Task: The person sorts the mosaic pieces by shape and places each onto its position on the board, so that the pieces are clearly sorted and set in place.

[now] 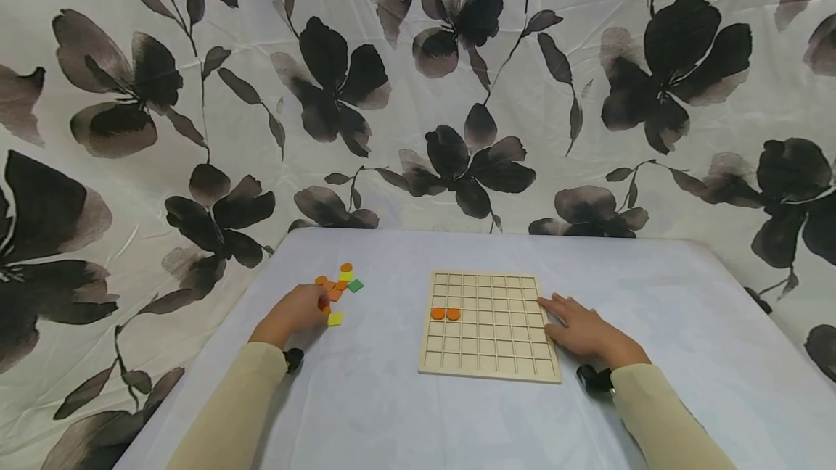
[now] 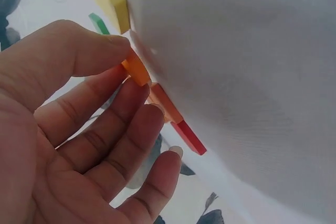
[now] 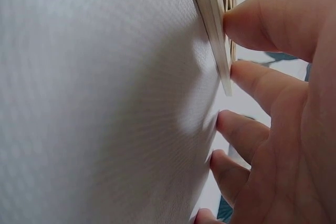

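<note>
On the left of the table, my left hand (image 1: 302,310) is down at a loose group of flat coloured pieces. Its thumb and forefinger pinch an orange disc (image 2: 137,69), seen edge-on in the left wrist view, while the other fingers stay loosely bent. A yellow square (image 1: 335,319) lies close beside that hand. At the table's middle is a wooden grid board (image 1: 490,347) with two orange discs (image 1: 445,314) side by side in its left columns. My right hand (image 1: 588,328) rests at the board's right edge, thumb and forefinger touching it, fingers spread.
Beyond the left hand lie more pieces: a green square (image 1: 355,286), another yellow square (image 1: 345,276), an orange disc (image 1: 346,267) and several orange ones. A white cloth covers the table (image 1: 379,412). Behind it hangs a flowered cloth (image 1: 392,107).
</note>
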The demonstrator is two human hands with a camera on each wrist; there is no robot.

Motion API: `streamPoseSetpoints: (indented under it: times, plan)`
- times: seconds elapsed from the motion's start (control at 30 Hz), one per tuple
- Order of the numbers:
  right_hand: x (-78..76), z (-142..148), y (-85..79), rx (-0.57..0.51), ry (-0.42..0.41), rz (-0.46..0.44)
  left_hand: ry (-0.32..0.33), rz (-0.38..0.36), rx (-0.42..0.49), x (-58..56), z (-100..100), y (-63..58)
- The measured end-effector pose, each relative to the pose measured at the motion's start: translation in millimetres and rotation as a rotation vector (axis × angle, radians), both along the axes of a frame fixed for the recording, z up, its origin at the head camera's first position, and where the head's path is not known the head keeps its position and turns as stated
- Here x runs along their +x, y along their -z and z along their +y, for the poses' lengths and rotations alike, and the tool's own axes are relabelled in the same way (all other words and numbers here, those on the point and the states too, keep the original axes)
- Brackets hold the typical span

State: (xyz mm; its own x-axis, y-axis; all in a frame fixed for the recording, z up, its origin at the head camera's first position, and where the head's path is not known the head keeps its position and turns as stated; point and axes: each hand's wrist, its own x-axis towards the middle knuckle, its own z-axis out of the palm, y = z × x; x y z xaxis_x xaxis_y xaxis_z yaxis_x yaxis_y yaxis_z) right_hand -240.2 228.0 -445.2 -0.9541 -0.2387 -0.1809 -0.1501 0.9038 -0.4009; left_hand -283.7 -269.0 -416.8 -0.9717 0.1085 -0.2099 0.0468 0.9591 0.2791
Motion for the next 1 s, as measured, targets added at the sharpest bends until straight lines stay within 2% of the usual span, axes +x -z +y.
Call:
streamPoseSetpoints:
  times: [0.27,0.6,0.8,1.0]
  plan:
    - [-0.7,0,0.1,0.003,0.009,-0.005,-0.026,-0.006,0.013,-3.5,7,-0.7]
    - [-1.7,2,4.9,-0.011,-0.020,0.007,0.060,0.054,-0.003,-0.8,25,-8.5]
    - [-2.5,3,3.8,0.004,-0.020,0.029,0.068,0.054,-0.005,-2.2,38,-12.2]
    - [-3.2,4,4.5,-0.004,-0.020,0.012,0.103,0.075,0.004,-3.7,49,-12.3]
